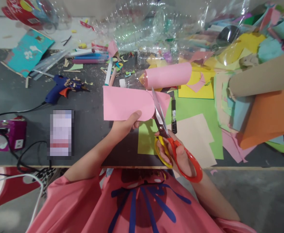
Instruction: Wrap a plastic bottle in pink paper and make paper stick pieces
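Observation:
My left hand (129,123) grips a pink sheet of paper (124,103) from below, thumb on top and fingers hidden underneath. The sheet's right end has a rounded cut edge, with an offcut still beside it. My right hand (178,155) is closed around scissors (164,131) with one red and one yellow handle loop. Their blades are slightly apart and lie along the curved edge, pointing away from me. Just beyond the paper lies a clear plastic bottle (132,81) wrapped partly in pink paper. A black pen (173,113) rests right of the blades.
A blue glue gun (59,89), a phone (61,132) and a purple power socket box (10,134) with cables are on the left. Clear plastic bottles (137,26) crowd the back. Green paper (200,106), an orange sheet (268,119) and a cardboard tube (263,74) lie right.

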`<state>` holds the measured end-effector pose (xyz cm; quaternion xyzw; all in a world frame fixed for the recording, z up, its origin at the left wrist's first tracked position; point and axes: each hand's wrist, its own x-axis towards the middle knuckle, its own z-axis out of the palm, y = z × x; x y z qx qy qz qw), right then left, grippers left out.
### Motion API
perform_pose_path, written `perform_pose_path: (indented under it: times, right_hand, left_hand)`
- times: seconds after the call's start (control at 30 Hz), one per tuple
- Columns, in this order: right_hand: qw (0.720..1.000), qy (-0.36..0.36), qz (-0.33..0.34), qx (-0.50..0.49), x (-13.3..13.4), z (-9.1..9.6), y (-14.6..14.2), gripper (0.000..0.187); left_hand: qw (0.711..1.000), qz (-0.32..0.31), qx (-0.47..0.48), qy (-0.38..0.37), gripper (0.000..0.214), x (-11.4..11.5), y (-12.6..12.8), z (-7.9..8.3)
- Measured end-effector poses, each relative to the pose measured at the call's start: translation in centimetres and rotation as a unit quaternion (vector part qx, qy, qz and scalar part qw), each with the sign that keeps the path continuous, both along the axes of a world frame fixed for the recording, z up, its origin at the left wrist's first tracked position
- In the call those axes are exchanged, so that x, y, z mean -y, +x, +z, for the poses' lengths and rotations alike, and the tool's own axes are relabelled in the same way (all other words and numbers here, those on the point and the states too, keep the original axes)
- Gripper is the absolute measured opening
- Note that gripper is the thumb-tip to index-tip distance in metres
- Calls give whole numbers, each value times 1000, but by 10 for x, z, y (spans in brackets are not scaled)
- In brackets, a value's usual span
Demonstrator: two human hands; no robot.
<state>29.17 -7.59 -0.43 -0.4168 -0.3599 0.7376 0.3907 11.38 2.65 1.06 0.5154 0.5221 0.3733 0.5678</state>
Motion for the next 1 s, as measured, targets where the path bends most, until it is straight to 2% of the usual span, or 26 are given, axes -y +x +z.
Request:
perform_pose_path:
  times: [0.23, 0.53, 0.63, 0.8, 0.93, 1.0]
  right_hand:
    - [999, -37, -24, 9, -2, 5, -2, 68]
    - [999, -25, -17, 23, 4, 5, 3, 56]
    - [999, -28, -4, 21, 4, 7, 3, 59]
    - [1000, -5, 20, 14, 2, 8, 5, 57]
    - [999, 12, 46, -1, 0, 3, 8, 57]
    - [999, 7, 44, -5, 0, 1, 9, 60]
  left_hand:
    - [997, 39, 72, 9, 33, -4, -1, -14]
    - [990, 89, 112, 7, 19, -9, -1, -21]
    - [991, 81, 105, 9, 23, -10, -1, -20]
    - [996, 67, 49, 19, 42, -7, -1, -16]
    - [996, 85, 35, 0, 43, -6, -2, -15]
    - [997, 74, 33, -11, 43, -5, -2, -15]
